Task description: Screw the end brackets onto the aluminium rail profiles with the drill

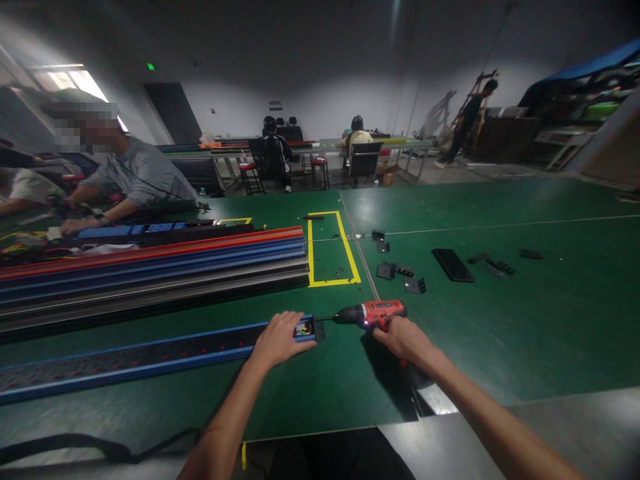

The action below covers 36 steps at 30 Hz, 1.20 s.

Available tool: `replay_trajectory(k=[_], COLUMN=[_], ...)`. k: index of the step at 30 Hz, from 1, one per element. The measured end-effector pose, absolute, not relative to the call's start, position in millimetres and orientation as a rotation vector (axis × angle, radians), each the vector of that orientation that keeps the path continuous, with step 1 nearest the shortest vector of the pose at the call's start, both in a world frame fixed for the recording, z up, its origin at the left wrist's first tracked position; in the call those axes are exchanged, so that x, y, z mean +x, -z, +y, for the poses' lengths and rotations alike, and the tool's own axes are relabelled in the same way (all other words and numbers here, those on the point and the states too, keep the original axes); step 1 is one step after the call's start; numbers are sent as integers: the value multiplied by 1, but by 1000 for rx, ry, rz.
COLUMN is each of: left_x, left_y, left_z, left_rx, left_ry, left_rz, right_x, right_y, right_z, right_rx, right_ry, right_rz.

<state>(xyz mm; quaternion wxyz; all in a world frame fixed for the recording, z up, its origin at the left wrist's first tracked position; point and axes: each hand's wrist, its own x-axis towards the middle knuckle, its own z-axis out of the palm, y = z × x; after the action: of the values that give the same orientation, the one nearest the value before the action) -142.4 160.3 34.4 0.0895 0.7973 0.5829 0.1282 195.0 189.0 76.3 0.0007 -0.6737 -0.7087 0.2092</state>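
Note:
A long blue power strip (140, 357) lies across the green table (525, 333) in front of me. My left hand (277, 339) presses down on its right end, fingers closed over the edge beside the open end cap (307, 328). My right hand (403, 337) grips a red and black cordless drill (373, 313). The drill lies level, its bit pointing left into the end of the strip, and its work light glows.
A stack of long red, blue and grey strips (150, 267) lies behind. A yellow taped rectangle (333, 250), small black brackets (400, 272) and a phone (453, 265) sit on the table. A person in grey (135, 177) works at the left; others sit farther back.

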Motion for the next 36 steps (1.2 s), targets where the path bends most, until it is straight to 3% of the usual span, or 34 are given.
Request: replay_trajectory(k=[36], left_x=[-141], left_y=[-35], left_z=[159], left_rx=[2364], left_ry=[-352], left_rz=[1771], right_x=[199], right_y=[-77], right_z=[187], right_rx=[-2052], right_ry=[-742], right_rz=[-2125])
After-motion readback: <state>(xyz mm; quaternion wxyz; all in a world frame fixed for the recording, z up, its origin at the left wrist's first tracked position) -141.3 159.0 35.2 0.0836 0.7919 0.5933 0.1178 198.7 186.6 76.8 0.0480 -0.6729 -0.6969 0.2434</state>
